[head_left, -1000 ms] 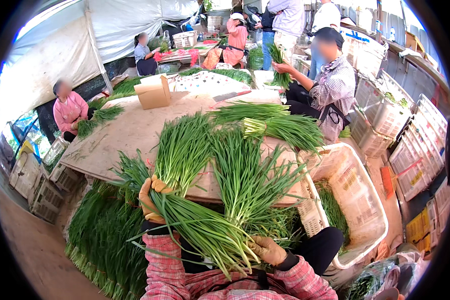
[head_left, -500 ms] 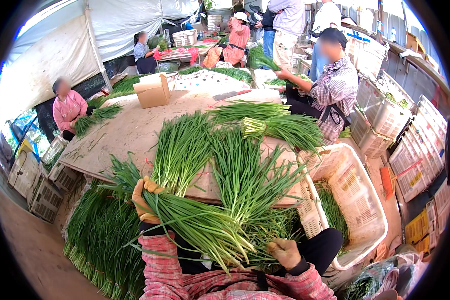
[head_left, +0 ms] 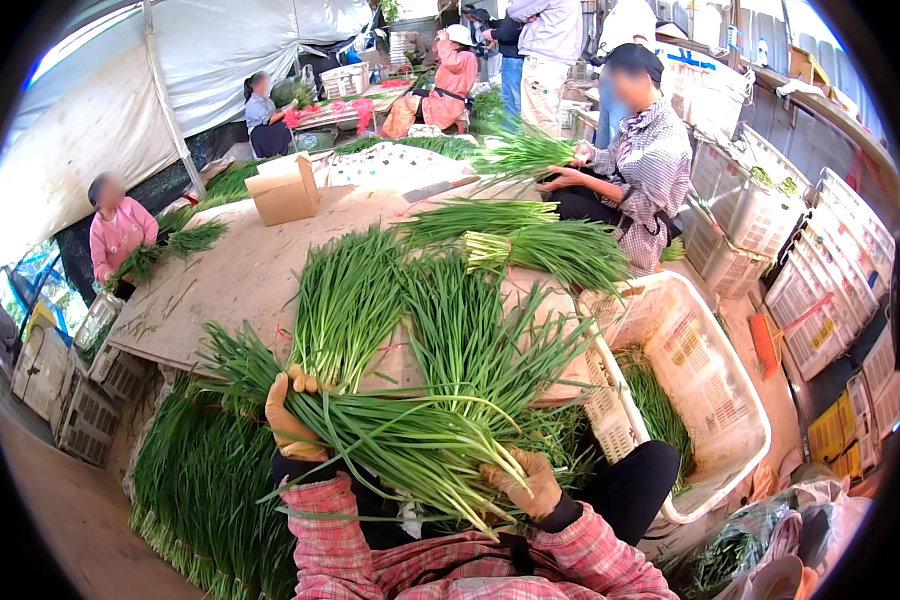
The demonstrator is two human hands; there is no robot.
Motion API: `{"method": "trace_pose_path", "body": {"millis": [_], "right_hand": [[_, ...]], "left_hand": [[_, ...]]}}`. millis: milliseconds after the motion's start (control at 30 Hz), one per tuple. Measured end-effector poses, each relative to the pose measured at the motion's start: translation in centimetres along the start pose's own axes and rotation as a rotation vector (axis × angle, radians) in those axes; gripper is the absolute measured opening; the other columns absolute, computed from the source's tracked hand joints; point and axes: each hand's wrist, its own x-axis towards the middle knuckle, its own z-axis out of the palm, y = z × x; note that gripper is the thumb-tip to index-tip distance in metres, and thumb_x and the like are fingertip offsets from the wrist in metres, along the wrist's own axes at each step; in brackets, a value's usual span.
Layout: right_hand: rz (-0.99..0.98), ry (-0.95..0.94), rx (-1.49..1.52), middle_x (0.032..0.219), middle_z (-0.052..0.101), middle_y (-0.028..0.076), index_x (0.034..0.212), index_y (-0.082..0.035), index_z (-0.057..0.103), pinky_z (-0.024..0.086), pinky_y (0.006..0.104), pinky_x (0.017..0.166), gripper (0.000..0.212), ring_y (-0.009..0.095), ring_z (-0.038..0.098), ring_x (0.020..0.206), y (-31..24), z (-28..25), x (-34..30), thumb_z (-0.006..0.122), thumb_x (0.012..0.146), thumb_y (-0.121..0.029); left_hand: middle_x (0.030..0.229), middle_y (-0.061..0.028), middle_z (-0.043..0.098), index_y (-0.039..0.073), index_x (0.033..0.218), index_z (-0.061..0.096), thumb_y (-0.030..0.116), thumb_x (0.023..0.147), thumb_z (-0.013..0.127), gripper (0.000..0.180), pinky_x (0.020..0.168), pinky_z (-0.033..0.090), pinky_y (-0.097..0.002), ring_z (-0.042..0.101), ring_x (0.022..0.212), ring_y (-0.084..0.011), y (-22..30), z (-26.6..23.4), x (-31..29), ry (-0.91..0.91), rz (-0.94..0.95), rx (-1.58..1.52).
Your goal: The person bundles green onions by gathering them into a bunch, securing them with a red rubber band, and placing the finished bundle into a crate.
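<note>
R hand back at long, slim grn stalks

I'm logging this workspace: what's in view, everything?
Table: one, tan, centre
Held bunch: one, green, lower centre
Bunches: several, green, tabletop
Box: one, brown, table's far left
Knife: one, grey-bladed, table's far side
Pile: one, green, lower left
Crates: many, mostly white, both sides
Bag: at least one, translucent, lower right
Tarp: one, white, upper left
People: at least seven, mixed colours, around
Sleeves: two, pink plaid, lower edge
Left hand: one, tan-gloved, around held bunch
Right hand: one, tan-gloved, at its ends
</note>
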Motion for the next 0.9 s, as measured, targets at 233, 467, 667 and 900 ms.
{"method": "trace_pose_path", "body": {"millis": [233,467,667,900], "right_hand": [[-0.397,0.181,-0.916,0.09,0.066,0.016,0.096,-0.003,0.066,0.051,0.037,0.066,0.022,0.032,0.064,0.077,0.9,-0.3,-0.5,0.064,0.075,-0.008],[-0.145,0.435,-0.582,0.059,0.055,0.016,0.079,0.002,0.058,0.046,0.033,0.053,0.012,0.026,0.058,0.054,3.7,-5.6,-2.3,0.058,0.086,-0.008],[-0.13,-0.025,-1.189,0.109,0.062,0.018,0.114,-0.003,0.06,0.048,0.0352,0.085,0.042,0.032,0.061,0.099,1.3,-8.5,-2.1,0.071,0.079,-0.023],[-0.165,-0.046,-0.431,0.097,0.065,0.015,0.124,0.004,0.049,0.049,0.0322,0.074,0.047,0.017,0.061,0.085,-0.9,1.4,2.5,0.063,0.089,-0.024]], "left_hand": [[0.071,0.0021,0.047,0.011,0.089,0.054,0.026,0.094,0.049,0.017,0.062,0.044,-0.0328,0.046,0.062,-0.0156,0.7,-4.1,-1.5,-0.054,-0.035,-0.086],[0.06,0.0027,0.043,0.017,0.071,0.041,0.029,0.096,0.044,0.027,0.054,0.042,-0.0339,0.045,0.057,-0.0138,3.7,-2.4,-2.2,0.119,0.128,-0.1],[0.067,-0.0001,0.058,0.012,0.078,0.058,0.021,0.093,0.048,0.02,0.066,0.051,-0.0325,0.058,0.063,-0.0161,7.3,-10.7,-0.7,0.156,0.173,-0.017],[0.071,-0.0018,0.062,0.01,0.08,0.059,0.02,0.09,0.052,0.016,0.067,0.053,-0.037,0.06,0.065,-0.0193,3.4,-5.6,-2.3,0.329,0.168,-0.053]]}}
